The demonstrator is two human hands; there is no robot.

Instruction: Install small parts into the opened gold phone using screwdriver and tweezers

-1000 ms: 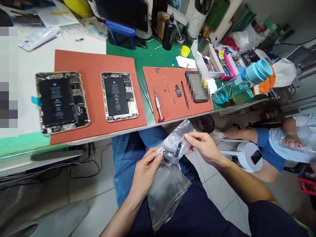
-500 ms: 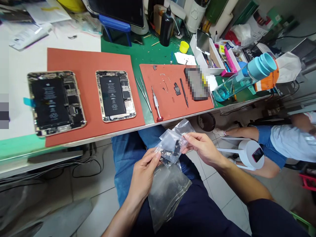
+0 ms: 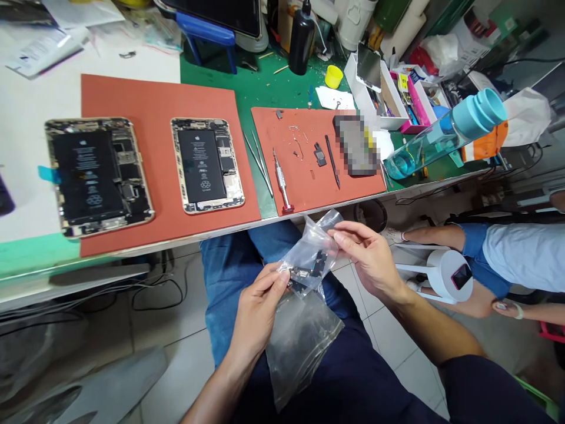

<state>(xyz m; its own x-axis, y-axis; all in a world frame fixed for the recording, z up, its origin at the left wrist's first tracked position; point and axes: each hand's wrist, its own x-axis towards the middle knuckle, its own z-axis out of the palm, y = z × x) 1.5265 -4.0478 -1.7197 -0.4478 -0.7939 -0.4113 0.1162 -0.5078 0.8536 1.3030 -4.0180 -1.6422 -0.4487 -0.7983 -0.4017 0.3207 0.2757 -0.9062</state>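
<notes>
Clear plastic forms the small bag (image 3: 302, 252) between the 2 hands, dark parts (image 3: 318, 264) inside, its 8 o'clock edge pinched in the closed thumb and fingers of the left hand (image 3: 258, 303). At its 2 o'clock edge, the half-curled right hand (image 3: 371, 259) touches it, though I cannot tell whether it grips; a larger bag (image 3: 302, 347) hangs at 6 o'clock.

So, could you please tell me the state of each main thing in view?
Small clear bag: pinched in left hand, dark parts inside
Larger clear bag: hanging limp
Larger phone: opened, internals exposed
Smaller phone: opened, internals exposed
Tweezers: lying open
Screwdriver: lying flat
Water bottle: capped
Black bottle: upright
</notes>
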